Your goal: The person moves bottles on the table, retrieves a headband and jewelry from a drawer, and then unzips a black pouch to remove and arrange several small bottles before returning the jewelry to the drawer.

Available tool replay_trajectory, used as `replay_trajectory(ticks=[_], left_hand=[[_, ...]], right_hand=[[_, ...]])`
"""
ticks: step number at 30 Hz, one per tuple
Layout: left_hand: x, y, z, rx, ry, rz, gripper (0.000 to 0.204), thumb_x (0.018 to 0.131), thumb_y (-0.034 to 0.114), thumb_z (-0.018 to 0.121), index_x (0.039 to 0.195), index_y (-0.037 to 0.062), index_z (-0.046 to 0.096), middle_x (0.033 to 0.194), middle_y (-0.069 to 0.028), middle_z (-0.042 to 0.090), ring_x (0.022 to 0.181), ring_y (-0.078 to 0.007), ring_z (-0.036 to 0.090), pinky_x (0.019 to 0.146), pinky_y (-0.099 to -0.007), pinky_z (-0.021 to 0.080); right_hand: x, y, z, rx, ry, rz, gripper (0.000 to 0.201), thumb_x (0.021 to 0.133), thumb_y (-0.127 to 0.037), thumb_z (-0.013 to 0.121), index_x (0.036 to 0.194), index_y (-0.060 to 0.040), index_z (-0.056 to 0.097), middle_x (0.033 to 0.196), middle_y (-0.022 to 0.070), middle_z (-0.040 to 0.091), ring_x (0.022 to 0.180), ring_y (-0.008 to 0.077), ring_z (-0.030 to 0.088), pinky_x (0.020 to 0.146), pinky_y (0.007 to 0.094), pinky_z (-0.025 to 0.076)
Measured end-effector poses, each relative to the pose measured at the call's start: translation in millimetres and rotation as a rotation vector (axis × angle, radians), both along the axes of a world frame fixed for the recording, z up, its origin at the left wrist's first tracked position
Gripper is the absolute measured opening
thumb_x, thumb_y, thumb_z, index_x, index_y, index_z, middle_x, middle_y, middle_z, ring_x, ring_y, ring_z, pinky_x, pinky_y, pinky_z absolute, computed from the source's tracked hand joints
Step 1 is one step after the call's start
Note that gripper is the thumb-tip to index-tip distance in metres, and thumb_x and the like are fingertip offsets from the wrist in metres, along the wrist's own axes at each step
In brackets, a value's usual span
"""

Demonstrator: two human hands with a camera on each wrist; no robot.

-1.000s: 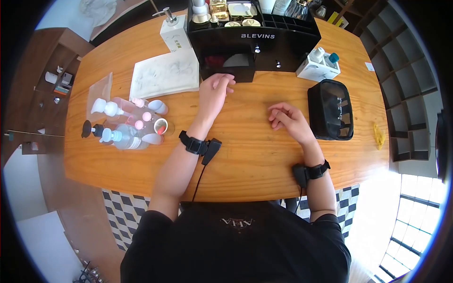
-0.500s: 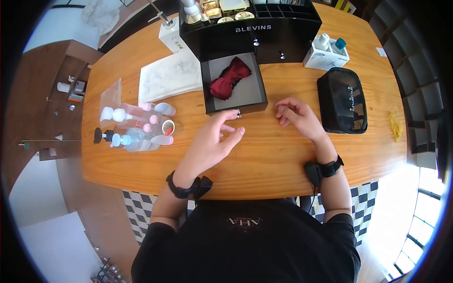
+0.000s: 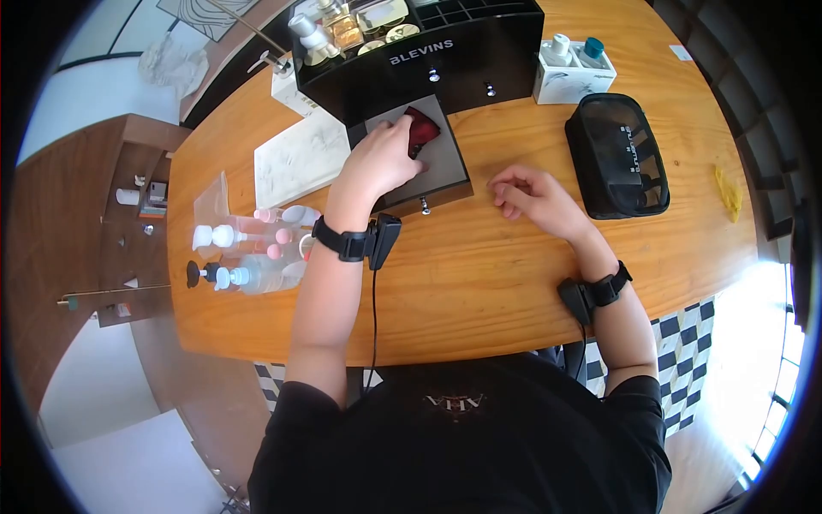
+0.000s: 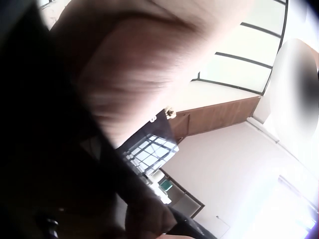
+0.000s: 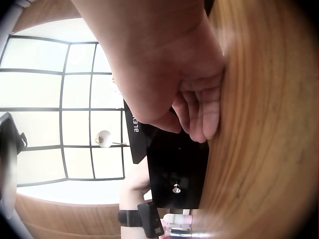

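A black organizer [image 3: 428, 53] marked BLEVINS stands at the far side of the wooden table [image 3: 479, 274]. Its lower left drawer [image 3: 447, 170] is pulled out. A dark red cloth [image 3: 423, 128] lies in the drawer. My left hand [image 3: 381, 161] reaches into the drawer, with its fingers curled down over the cloth and covering most of it. My right hand [image 3: 531, 194] rests on the table just right of the drawer, loosely curled and holding nothing. In the right wrist view my right hand [image 5: 192, 112] lies on the wood beside the drawer front [image 5: 175, 169]. The left wrist view is blurred.
A black mesh pouch [image 3: 618, 156] lies to the right of my right hand. A white box with small bottles [image 3: 572, 70] stands behind it. A white marble slab [image 3: 295, 158], a clear bag [image 3: 211, 201] and several travel bottles [image 3: 253, 250] lie to the left.
My left hand pulled the drawer out, let go of its knob, and moved forward into the drawer onto the red cloth. My right hand stayed where it was.
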State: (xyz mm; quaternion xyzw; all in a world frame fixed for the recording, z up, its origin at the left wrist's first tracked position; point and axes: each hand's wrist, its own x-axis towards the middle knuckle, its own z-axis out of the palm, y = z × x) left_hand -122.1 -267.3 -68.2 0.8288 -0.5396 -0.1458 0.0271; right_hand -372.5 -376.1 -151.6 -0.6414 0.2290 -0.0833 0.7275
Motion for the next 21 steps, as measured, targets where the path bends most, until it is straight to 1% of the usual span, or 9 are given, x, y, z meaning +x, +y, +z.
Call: replay_trajectory(ticks=[1,4,7,10,13,14,17,19,21], left_hand=[[1.9,-4.5,-4.1,0.088,0.0,0.015,0.064,0.079,0.03,0.081,0.134,0.005,0.059,0.133,-0.0197,0.06,0.12,-0.038,0.061,0.099,-0.0427,0.051],[5.6,-10.8,-21.9,0.047,-0.128,0.06,0.063,0.077,0.027,0.08,0.132,0.0051,0.06,0.128,-0.0216,0.063,0.12,-0.0377,0.062,0.099,-0.0433,0.051],[9.5,-11.7,-24.3,-0.03,-0.082,0.081,0.059,0.077,0.023,0.077,0.13,0.0053,0.06,0.12,-0.023,0.065,0.118,-0.0389,0.062,0.098,-0.0437,0.051],[0.6,-2.2,-6.7,-0.212,-0.02,0.041,0.056,0.077,0.024,0.075,0.127,0.0054,0.061,0.112,-0.022,0.066,0.109,-0.0384,0.064,0.093,-0.0424,0.052],[-9.2,10.4,17.5,-0.284,0.088,0.082,0.054,0.077,0.026,0.075,0.126,0.0056,0.062,0.107,-0.0195,0.065,0.098,-0.0376,0.065,0.088,-0.0413,0.052],[-16.6,19.6,27.7,-0.333,0.098,0.069,0.054,0.079,0.024,0.076,0.126,0.0044,0.061,0.104,-0.0177,0.066,0.092,-0.0315,0.066,0.085,-0.0378,0.052],[-35.3,56.8,49.4,-0.43,0.285,0.016,0.052,0.079,0.023,0.076,0.124,0.0028,0.061,0.102,-0.0173,0.064,0.09,-0.0358,0.065,0.081,-0.0412,0.052],[-44.7,86.6,55.7,-0.389,0.467,-0.036,0.051,0.08,0.021,0.078,0.124,0.0016,0.06,0.101,-0.0164,0.064,0.09,-0.0333,0.065,0.081,-0.0408,0.051],[-50.5,115.8,49.7,-0.293,0.538,-0.07,0.052,0.081,0.018,0.078,0.127,0.0022,0.058,0.107,-0.0156,0.063,0.096,-0.0313,0.065,0.082,-0.0387,0.052]], right_hand=[[-0.3,0.0,-1.4,-0.004,-0.001,0.004,0.022,0.104,-0.015,0.059,0.118,0.001,0.064,0.095,0.0039,0.067,0.081,0.0101,0.063,0.075,0.0255,0.054],[0.7,-0.6,-2.6,-0.013,-0.009,0.002,0.021,0.103,-0.014,0.059,0.116,0.0018,0.064,0.094,0.0043,0.067,0.081,0.0104,0.063,0.074,0.0257,0.054],[-0.3,1.6,-0.2,-0.007,-0.011,-0.011,0.021,0.102,-0.012,0.058,0.114,0.0033,0.064,0.092,0.0057,0.068,0.08,0.0112,0.064,0.074,0.0263,0.054],[1.6,1.4,-0.7,-0.018,-0.018,-0.005,0.02,0.102,-0.012,0.058,0.114,0.0036,0.065,0.092,0.0058,0.068,0.08,0.0115,0.064,0.074,0.0265,0.054],[-0.1,2.7,0.6,-0.029,-0.007,0.005,0.02,0.103,-0.012,0.058,0.115,0.0031,0.064,0.093,0.0053,0.068,0.081,0.0112,0.064,0.075,0.0264,0.054],[-0.3,2.4,0.6,-0.023,-0.001,0.008,0.021,0.103,-0.012,0.058,0.117,0.0026,0.064,0.094,0.0047,0.067,0.081,0.0107,0.063,0.075,0.026,0.054],[0.3,1.3,-0.3,-0.019,0.003,0.014,0.021,0.104,-0.012,0.058,0.118,0.0024,0.063,0.095,0.0042,0.067,0.082,0.0101,0.063,0.076,0.0256,0.054],[1.1,1.8,-0.2,-0.022,0.007,0.011,0.021,0.104,-0.012,0.058,0.118,0.0026,0.063,0.095,0.0043,0.067,0.082,0.01,0.063,0.076,0.0256,0.054],[0.5,2.9,2.6,-0.028,0.021,0.009,0.021,0.103,-0.011,0.058,0.118,0.0027,0.063,0.096,0.0043,0.067,0.082,0.0099,0.063,0.076,0.0256,0.054]])
